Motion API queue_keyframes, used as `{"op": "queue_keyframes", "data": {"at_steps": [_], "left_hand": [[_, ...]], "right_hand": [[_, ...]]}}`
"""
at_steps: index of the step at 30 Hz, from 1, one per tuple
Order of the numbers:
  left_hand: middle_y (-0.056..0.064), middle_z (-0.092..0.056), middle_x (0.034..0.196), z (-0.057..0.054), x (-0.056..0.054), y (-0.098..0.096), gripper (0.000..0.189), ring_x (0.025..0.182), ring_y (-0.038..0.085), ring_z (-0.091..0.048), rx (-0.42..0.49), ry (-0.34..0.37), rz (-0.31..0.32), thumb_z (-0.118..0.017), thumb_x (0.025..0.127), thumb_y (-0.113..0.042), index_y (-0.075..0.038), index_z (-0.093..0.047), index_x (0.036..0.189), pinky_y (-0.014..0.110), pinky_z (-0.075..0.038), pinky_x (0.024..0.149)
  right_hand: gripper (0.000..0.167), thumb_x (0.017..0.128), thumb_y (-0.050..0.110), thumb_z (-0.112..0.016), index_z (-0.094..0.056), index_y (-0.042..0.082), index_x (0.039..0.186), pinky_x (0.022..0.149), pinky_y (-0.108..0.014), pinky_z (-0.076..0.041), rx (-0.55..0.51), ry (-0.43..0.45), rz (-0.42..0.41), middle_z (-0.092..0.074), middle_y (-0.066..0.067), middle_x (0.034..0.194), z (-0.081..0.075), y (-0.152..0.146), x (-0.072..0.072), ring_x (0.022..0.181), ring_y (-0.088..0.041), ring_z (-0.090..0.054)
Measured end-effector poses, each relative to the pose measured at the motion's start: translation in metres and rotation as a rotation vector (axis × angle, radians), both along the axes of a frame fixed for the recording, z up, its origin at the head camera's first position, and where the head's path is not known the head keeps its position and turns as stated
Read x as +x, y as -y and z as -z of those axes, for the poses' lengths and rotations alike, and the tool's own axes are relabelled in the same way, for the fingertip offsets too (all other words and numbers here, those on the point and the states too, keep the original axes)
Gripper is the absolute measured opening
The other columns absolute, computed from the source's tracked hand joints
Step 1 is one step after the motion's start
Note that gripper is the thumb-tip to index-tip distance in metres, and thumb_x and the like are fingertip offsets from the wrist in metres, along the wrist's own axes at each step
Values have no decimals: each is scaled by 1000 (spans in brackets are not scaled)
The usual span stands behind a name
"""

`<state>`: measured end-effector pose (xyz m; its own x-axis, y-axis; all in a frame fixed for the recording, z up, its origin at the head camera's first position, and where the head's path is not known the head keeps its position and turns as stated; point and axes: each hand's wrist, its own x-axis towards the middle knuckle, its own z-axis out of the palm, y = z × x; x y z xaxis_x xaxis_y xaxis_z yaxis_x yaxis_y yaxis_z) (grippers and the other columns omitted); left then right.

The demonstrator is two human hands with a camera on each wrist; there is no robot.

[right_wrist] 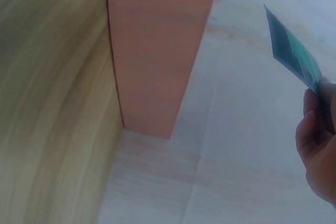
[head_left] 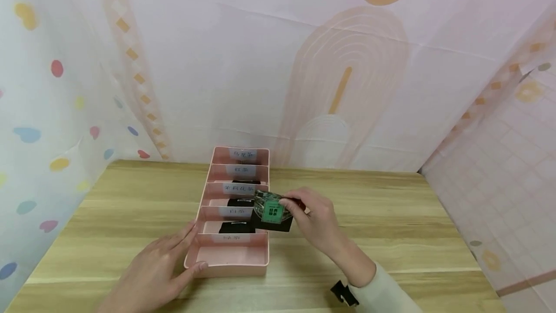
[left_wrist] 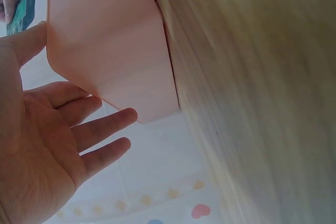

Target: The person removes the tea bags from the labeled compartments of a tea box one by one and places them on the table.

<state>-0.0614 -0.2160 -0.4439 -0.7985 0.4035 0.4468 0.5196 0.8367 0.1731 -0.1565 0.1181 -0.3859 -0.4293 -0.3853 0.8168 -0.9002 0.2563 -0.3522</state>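
A long pink divided box [head_left: 236, 270] stands on the table, its compartments marked with handwritten labels. My right hand [head_left: 317, 219] pinches a flat black tea packet [head_left: 272, 212] with a green label between thumb and fingers. The packet is tilted over the box's right side, near the middle compartments. At the box's near left corner, my left hand [head_left: 158, 262] touches it with fingers extended, thumb by the front rim. In the left wrist view the fingers [left_wrist: 105, 129] are spread beside the box wall. Black packets [head_left: 236, 227] lie in several compartments; the nearest compartment shows its bare pink floor.
A small black object [head_left: 344, 293] lies by the right sleeve [head_left: 384, 291]. The wooden table [head_left: 369, 235] reaches back to a patterned cloth [head_left: 243, 62], and more printed cloth hangs along both sides.
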Motion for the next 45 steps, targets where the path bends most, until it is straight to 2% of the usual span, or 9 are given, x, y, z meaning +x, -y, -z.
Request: {"op": "queue_keyframes", "data": {"at_steps": [4,11,21,33,38,45], "left_hand": [[16,-64,143,1,2,1,69,111,33,-72,7,6,-3,-77,92,-52,-2,-68,138,54,-59,88],[16,-64,142,1,2,1,69,111,34,-72,5,11,-4,-77,92,-51,-1,-67,139,54,-59,88],[15,-63,145,-1,2,-1,72,113,33,-71,-10,24,-15,-75,93,-53,-2,-64,143,54,-59,89],[16,-63,145,-2,3,0,74,113,34,-71,-1,9,-10,-74,94,-54,-1,-62,145,55,-58,89],[16,-63,144,-1,2,1,74,113,34,-71,-2,-11,-4,-73,94,-54,0,-62,144,55,-58,88],[16,-64,144,-1,2,1,74,112,33,-71,-2,-18,4,-73,94,-53,-1,-62,144,54,-59,88]], "right_hand": [[21,83,-17,-77,-73,-3,98,58,-17,-51,-8,59,36,-73,-11,86,4,-5,-7,66,-15,-61],[7,92,-8,-74,-75,-4,98,59,-21,-52,18,130,142,-75,-14,88,9,-14,-19,69,-15,-64],[6,98,-3,-70,-76,-2,100,56,-24,-49,64,266,229,-72,-8,85,18,-27,-35,65,-9,-56],[9,101,5,-69,-77,2,103,56,-25,-46,106,437,265,-68,-1,80,36,-29,-55,63,-10,-52],[8,101,4,-69,-76,1,102,56,-24,-46,105,499,253,-67,-2,79,45,-30,-64,64,-11,-52],[7,101,4,-69,-75,1,100,59,-24,-46,119,635,266,-68,-4,80,60,-33,-75,67,-13,-54]]}}
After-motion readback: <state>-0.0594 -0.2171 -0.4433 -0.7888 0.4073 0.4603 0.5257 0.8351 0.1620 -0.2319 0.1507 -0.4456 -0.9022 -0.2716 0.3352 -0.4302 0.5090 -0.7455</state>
